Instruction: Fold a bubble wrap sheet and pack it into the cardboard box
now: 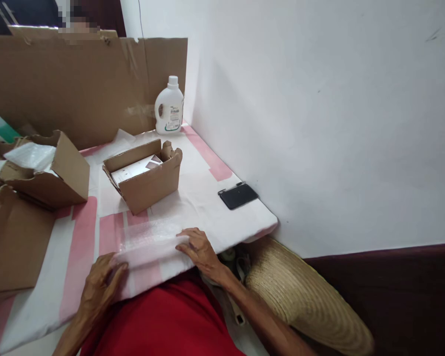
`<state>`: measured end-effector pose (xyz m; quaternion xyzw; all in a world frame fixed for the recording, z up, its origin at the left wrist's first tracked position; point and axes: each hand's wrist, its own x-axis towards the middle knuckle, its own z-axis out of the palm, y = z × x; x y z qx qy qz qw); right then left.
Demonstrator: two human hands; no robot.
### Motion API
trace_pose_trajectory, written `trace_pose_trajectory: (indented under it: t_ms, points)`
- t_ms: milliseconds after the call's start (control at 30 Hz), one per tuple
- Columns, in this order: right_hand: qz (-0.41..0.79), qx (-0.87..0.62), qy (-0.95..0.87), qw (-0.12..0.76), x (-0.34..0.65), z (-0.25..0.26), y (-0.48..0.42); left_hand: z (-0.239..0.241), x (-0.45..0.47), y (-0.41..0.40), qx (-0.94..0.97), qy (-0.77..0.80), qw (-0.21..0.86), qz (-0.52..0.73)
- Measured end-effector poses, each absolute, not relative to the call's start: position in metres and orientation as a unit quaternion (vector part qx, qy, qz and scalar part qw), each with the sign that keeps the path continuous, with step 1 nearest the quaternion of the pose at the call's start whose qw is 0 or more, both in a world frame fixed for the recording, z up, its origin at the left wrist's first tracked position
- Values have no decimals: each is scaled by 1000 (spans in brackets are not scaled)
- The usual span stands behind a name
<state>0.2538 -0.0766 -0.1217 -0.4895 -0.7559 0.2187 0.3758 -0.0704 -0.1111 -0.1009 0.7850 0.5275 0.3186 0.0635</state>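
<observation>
- I see a strip of bubble wrap (150,247) lying flat at the near edge of the table (207,198), right in front of the red-shirted body; it is the thing both hands are on.
- My left hand (100,287) sits at the wrap's eight o'clock end, fingers curled over its edge and gripping it.
- My right hand (198,249) lies at the wrap's three o'clock end, fingers spread flat and pressing it down onto the table, not closed around it.
- At twelve o'clock from the wrap stands a small open cardboard box (144,175) with a white packet inside, apart from the wrap.
- At ten o'clock lies a larger open carton (46,170) holding more bubble wrap, with a flat cardboard sheet (15,242) nearer, at nine o'clock.
- At two o'clock a black phone-like slab (238,195) rests near the wall.
- Farther at twelve o'clock a white jug (169,106) stands upright against a cardboard screen (77,84).
- At four o'clock, below the table edge, a straw hat (300,296) leans beside my right forearm.
</observation>
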Motion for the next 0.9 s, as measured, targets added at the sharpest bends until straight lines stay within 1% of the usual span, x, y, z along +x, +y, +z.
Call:
trace_pose_trajectory:
  t_ms: [100, 200, 300, 400, 467, 567, 633, 700, 767, 833, 900]
  points:
    - [177, -576, -696, 391, 235, -122, -72, -103, -57, -104, 735, 589, 62, 330]
    - [130, -626, -664, 388, 222, -124, -67, -106, -45, -99, 716, 616, 42, 327]
    - [99, -643, -659, 377, 215, -125, -64, -107, -35, -97, 707, 635, 11, 311]
    - [87, -665, -660, 340, 213, -124, -62, -107, -28, -96, 687, 663, -22, 298]
    - [80, -673, -662, 320, 211, -124, -61, -106, -25, -95, 675, 677, -25, 293]
    - [66, -677, -659, 322, 209, -124, -60, -102, -23, -95, 666, 688, -9, 289]
    - [66, -677, -654, 332, 209, -123, -61, -98, -21, -97, 651, 692, -22, 311]
    - [70, -672, -646, 354, 209, -119, -64, -94, -16, -102, 659, 672, -72, 330]
    - [58, -661, -643, 382, 207, -112, -70, -94, -10, -108, 720, 609, -108, 315]
    - [32, -625, -678, 386, 201, -105, -77, -100, -6, -114, 792, 536, -97, 276]
    - [20, -549, -759, 350, 191, -100, -83, -112, -4, -115, 832, 493, -79, 242]
